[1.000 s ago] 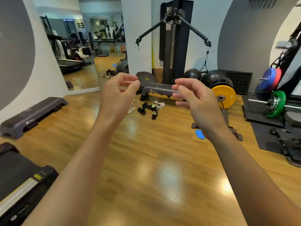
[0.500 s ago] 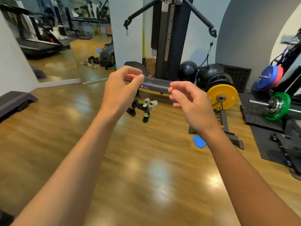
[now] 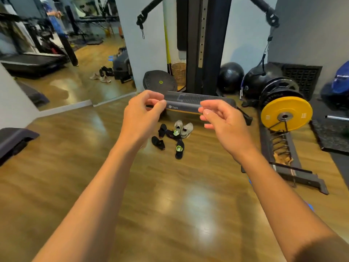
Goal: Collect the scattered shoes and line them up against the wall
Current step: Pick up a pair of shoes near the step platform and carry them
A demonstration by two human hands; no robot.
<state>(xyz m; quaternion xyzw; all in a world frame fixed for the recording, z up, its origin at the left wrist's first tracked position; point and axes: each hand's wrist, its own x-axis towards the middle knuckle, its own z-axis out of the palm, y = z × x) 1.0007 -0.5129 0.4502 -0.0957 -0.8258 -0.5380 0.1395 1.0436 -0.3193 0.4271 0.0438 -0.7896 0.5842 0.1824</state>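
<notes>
Gym floor (image 3: 170, 195): shoes (image 3: 174, 136) point every way; left hand (image 3: 140, 115), right hand (image 3: 224, 122) grips loosely curled, empty.

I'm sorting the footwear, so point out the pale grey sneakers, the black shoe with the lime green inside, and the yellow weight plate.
pale grey sneakers (image 3: 184, 127), head view, on the upper of the right-hand one.
black shoe with lime green inside (image 3: 179, 150), head view, on its opening.
yellow weight plate (image 3: 272, 111), head view, on its yellow face left of the hub.

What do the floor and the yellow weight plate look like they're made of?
Floor: likely varnished wood or laminate; plank lines and glossy light reflections show. Yellow weight plate: probably matte rubber around a metal hub; dull surface, shiny grey centre.
</notes>
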